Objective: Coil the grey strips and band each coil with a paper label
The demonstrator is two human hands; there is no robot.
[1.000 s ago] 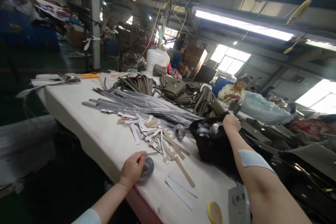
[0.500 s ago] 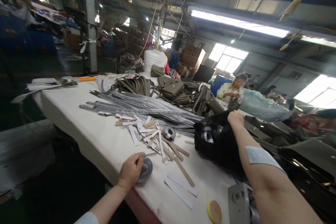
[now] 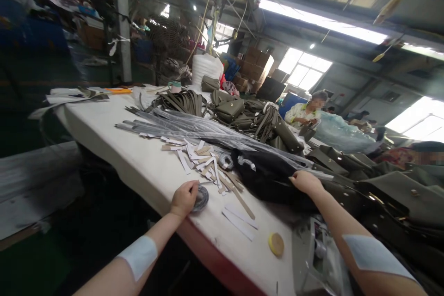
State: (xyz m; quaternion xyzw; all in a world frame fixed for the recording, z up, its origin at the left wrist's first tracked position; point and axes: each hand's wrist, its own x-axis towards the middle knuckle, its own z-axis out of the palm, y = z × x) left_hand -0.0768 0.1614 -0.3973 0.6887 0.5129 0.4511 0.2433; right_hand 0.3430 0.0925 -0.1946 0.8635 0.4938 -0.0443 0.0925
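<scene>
My left hand point(image 3: 184, 198) is closed at the near edge of the table, pinching a grey coiled roll point(image 3: 201, 198), with a strip end sticking out past the fingers. With my right hand point(image 3: 307, 181) I grip the edge of a black fabric bag point(image 3: 263, 178), which lies slumped on the table. Something pale and curved point(image 3: 247, 163) shows at the bag's left end; the rest of its contents is hidden. Another grey roll point(image 3: 226, 162) sits beside the bag, against a heap of white and brown card strips point(image 3: 204, 159).
Long grey plastic-wrapped strips point(image 3: 194, 129) lie across the white table point(image 3: 145, 166). Behind them are piled olive bags and straps point(image 3: 229, 110). A yellow tape roll point(image 3: 276, 244) and a grey machine point(image 3: 308, 259) stand at the near right. A person point(image 3: 307, 113) sits beyond.
My right hand has lowered the raised bag edge, and the bag has flopped leftward, its mouth no longer held open. The left hand keeps the coiled roll. The view has shifted slightly.
</scene>
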